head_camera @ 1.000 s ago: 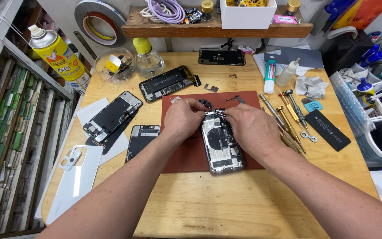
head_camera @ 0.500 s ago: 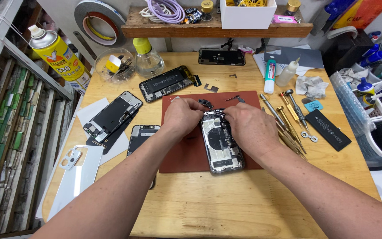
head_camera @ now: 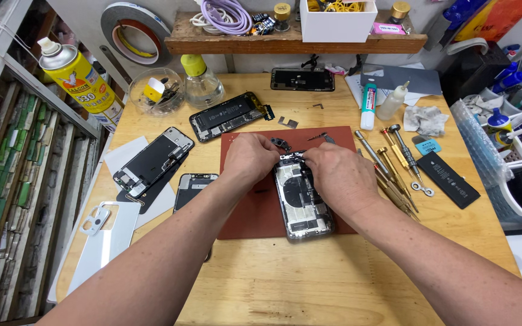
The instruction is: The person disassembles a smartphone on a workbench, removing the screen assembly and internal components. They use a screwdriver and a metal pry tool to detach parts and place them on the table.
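Since the earlier frames, both hands have closed in slightly on the top end of the opened phone (head_camera: 302, 202), which lies on the red-brown mat (head_camera: 249, 205) near the middle of the desk (head_camera: 309, 284). Left hand (head_camera: 250, 158) and right hand (head_camera: 339, 175) press curled fingers on the phone's upper edge; whether they pinch a part cannot be told. Screwdrivers (head_camera: 394, 160) lie toward the desk's right edge, just beside the mat, and another opened phone (head_camera: 228, 115) rests toward the back edge.
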